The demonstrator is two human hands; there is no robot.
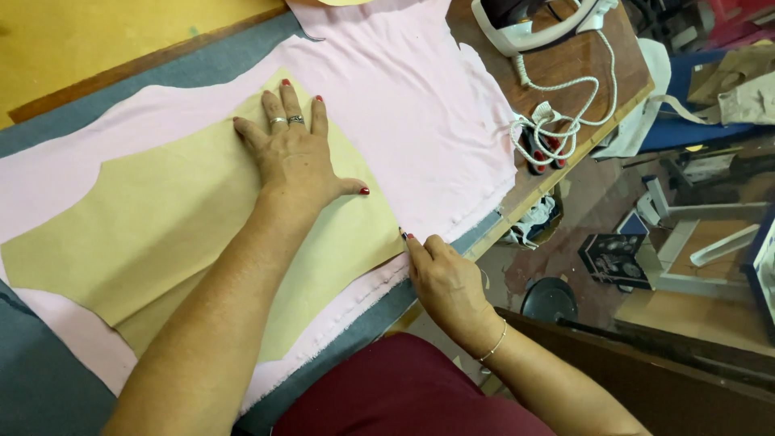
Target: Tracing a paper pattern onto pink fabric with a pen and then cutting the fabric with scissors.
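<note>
A tan paper pattern piece (145, 234) lies on pink fabric (404, 105) spread over a grey-covered table (48, 387). My left hand (295, 157) presses flat on the pattern's upper corner, fingers spread, rings on two fingers. My right hand (444, 282) sits at the pattern's right edge near the table's front, fingertips pinched together on a small dark marking tool where the pattern meets the fabric.
A white iron (525, 24) rests on the wooden table end at the upper right, its white cord (565, 105) coiled beside red-handled scissors (542, 153). Past the table edge lie floor clutter, boxes and a dark round stool (549, 299).
</note>
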